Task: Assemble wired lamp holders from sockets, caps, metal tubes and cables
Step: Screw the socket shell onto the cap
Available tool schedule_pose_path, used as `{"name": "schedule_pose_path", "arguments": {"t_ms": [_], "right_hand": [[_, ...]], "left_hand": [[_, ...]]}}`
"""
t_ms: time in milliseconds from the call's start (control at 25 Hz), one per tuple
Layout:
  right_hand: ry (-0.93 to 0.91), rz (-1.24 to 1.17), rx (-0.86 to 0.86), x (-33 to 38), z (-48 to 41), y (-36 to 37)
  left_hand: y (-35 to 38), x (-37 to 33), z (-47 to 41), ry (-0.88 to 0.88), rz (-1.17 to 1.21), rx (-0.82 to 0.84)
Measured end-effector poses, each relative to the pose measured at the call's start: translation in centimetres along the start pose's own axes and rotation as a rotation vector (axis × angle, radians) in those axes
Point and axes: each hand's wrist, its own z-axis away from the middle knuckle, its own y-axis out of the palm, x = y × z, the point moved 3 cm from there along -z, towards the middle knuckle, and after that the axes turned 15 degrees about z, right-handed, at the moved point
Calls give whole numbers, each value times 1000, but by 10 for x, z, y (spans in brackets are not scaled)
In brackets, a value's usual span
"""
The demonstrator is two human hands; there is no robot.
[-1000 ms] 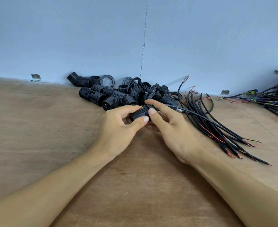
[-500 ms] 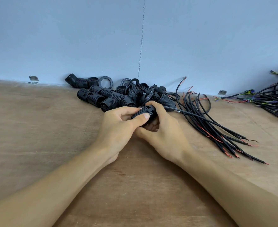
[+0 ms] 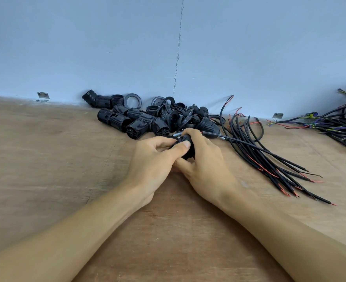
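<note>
Both hands meet on one black socket [image 3: 189,152], just above the table [image 3: 46,169]. Left hand [image 3: 153,159]: thumb flat along the ribbed side, other fingers curled round the far side, firm grip. Right hand [image 3: 204,167]: index finger hooked over the far end, thumb tucked under near the left thumb, also gripping. No gap shows between fingers and socket; most of its body is hidden by them.

A small silver metal tube [image 3: 177,134] peeks out just beyond the left fingertips; whether it is joined to the socket, cannot tell. One black cable [image 3: 249,144] leaves from behind the right fingers and runs off to their right, over the loose cable bundle [image 3: 269,159], which fans out right of the right hand, red tips nearest the viewer.

Just beyond the fingertips, nearly touching, sits the pile of black sockets and rings [image 3: 139,123], backed against the blue wall [image 3: 107,47]. So it is tight ahead and to the right.

Left of the left hand is bare wood, wide open, and the same on the near side around both forearms. Far right, well apart, a second cable tangle [image 3: 341,125] lies at the frame edge. Two metal brackets [image 3: 43,97] sit where wall meets table.
</note>
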Motion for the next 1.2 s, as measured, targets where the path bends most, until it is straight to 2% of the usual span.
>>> {"name": "schedule_pose_path", "arguments": {"t_ms": [200, 280, 400, 520, 680, 800, 960, 1080, 1200], "right_hand": [[11, -106, -43, -5, -2, -2], [-22, -186, 34, -10, -4, -1], [-21, -352, 133, -16, -5, 1], [-5, -426, 79, -17, -5, 0], [-3, -458, 36, -19, -6, 0], [-8, -373, -30, -17, -5, -4], [-197, -23, -226, -8, 1, -13], [-200, 98, -194, -7, 1, -11], [-98, 78, -174, -13, -1, -11]], "left_hand": [[-1, -2, -5, -38, 89, 61], [-6, -5, -9, -40, 117, 75], [-13, -6, -10, 5, 26, 94], [-14, -6, -9, -9, -2, 129], [-16, -6, -10, 28, -2, 91], [-16, -6, -10, 38, 29, 70], [-17, -7, -11, 24, 154, 123], [-16, -4, -11, 33, 66, 115], [-12, -3, -9, 16, -11, 184]]}}
